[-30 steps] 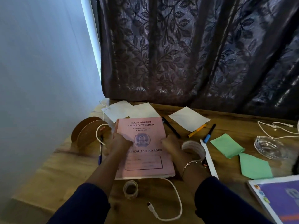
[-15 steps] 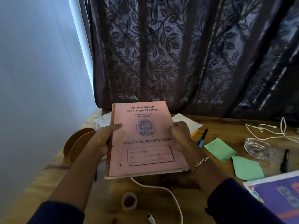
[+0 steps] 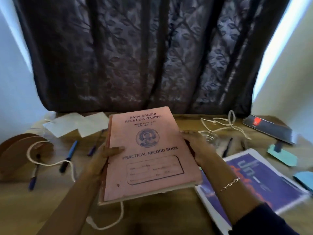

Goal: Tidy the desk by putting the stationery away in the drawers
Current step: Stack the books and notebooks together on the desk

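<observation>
1. Far left: note the wooden discs [image 3: 22, 150] standing on edge on the desk [image 3: 152, 217], with a white cord [image 3: 50, 164] looped in front of them and trailing toward the near edge.
2. Left of centre: count three loose blue pens [image 3: 68, 156] lying flat and well apart, plus white paper sheets [image 3: 67, 124] at the back edge. Treat all as yet to be stowed.
3. Left hand [image 3: 103, 155]: clamped on the spine edge of the record book [image 3: 149, 155], thumb laid flat on the cover, fingers hidden beneath.
4. Centre: find the record book lifted clear of the desk, pink cover up, tilted toward the camera and carried between both hands. Judge as in transit, not yet in any drawer.
5. Right hand [image 3: 194, 143]: wrapped round the book's right edge, fingertips curled over its upper part.
6. Right: log a glass dish [image 3: 210, 136], a white cable [image 3: 225, 124], two black pens [image 3: 227, 147], a purple-covered book [image 3: 254, 180] lying flat, a dark booklet [image 3: 267, 128] and teal notes [image 3: 282, 155].
7. Progress: rate as early. No drawer in view; nearly all stationery left on the surface.
</observation>
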